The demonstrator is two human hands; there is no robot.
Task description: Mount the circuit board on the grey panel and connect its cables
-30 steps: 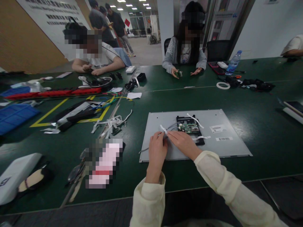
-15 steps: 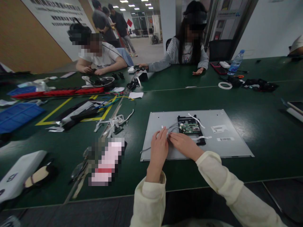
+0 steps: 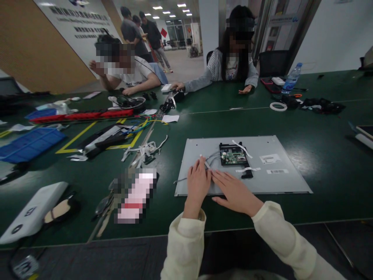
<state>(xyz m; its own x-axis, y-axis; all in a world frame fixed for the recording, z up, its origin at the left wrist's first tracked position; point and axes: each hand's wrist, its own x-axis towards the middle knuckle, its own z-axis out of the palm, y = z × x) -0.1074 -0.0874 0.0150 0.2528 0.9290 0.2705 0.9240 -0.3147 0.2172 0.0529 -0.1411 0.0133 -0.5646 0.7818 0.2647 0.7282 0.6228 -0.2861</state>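
A flat grey metal panel (image 3: 284, 159), seemingly the back of a display, lies on the table in front of me. Fixed near its middle is a green circuit board (image 3: 232, 156) in a black plastic frame (image 3: 247, 172). Grey cables (image 3: 213, 155) run from the board toward my fingers. My left hand (image 3: 198, 182) rests on the panel's left part, fingers stretched out beside a white tape strip (image 3: 206, 163) over the cables. Right beside it, my right hand (image 3: 234, 190) lies flat with its fingers extended and thumb apart. Another tape strip (image 3: 247, 169) crosses the frame.
A phone (image 3: 136, 198), crumpled white tape strips (image 3: 145, 151) and a white power bank (image 3: 36, 210) lie to the left, with a blue tray (image 3: 32, 144) beyond. Two people sit across the table. A tape roll (image 3: 278, 106) and water bottle (image 3: 292, 79) are at the far right.
My right hand has drawn back toward me and its fingers have straightened, thumb out. More of the white tape strip by my left fingers shows. The person across at left has raised a hand.
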